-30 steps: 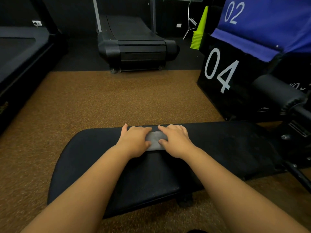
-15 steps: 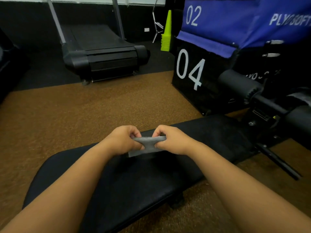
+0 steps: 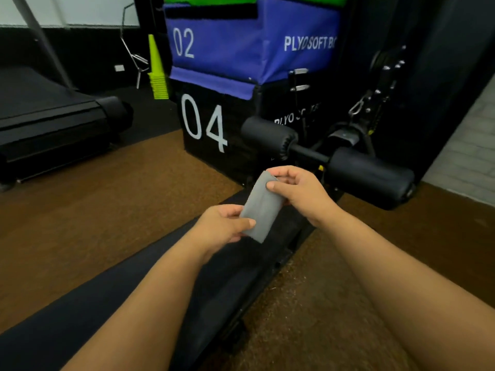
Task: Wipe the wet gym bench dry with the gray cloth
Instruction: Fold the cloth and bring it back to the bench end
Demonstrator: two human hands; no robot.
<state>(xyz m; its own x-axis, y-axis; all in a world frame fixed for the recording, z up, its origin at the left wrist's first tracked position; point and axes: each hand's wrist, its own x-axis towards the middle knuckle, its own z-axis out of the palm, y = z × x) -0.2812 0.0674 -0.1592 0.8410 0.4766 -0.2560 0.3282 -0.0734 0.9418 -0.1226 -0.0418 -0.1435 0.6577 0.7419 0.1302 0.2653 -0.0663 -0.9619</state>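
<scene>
Both hands (image 3: 263, 204) gripping folded gray cloth (image 3: 261, 210) above black bench (image 3: 80, 311)

gray cloth (image 3: 261, 210) lifted off table (image 3: 80, 317), now held upright between left hand (image 3: 222, 226) and right hand (image 3: 300, 191), no longer pressed flat

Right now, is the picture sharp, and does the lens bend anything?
Head view: hands and gray cloth fairly sharp, the treadmill at the left edge softly blurred; the wide lens stretches the forearms and tilts the stacked boxes; dim bench shows no glare.
</scene>
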